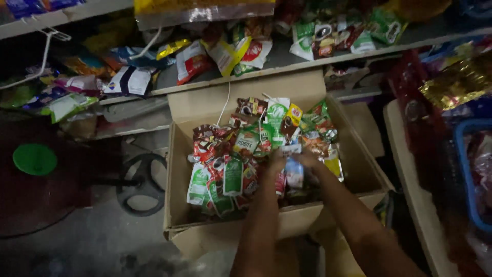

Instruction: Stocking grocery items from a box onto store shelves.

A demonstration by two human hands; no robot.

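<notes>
Reached into an open cardboard box (353, 169) with both bare hands. Left hand (277, 160) and right hand (307, 160) met side by side over the heap, fingers curled together around a small pale-blue sachet (294, 172); how tightly each grip closed, cannot tell, blurred. Held the sachet right at the grip, just above the pile and toward the near-right part of the box. Lay directly beneath and all round the grip: a loose heap of small sachets (233, 172), green, red and white, some strung together. Stood beyond the grip, past the far box flap: a shelf (287, 61) strewn with more packets. Sat well off to the left of the grip: a round green lid (35, 159) and a dark wheel (141, 184) on the floor.
</notes>
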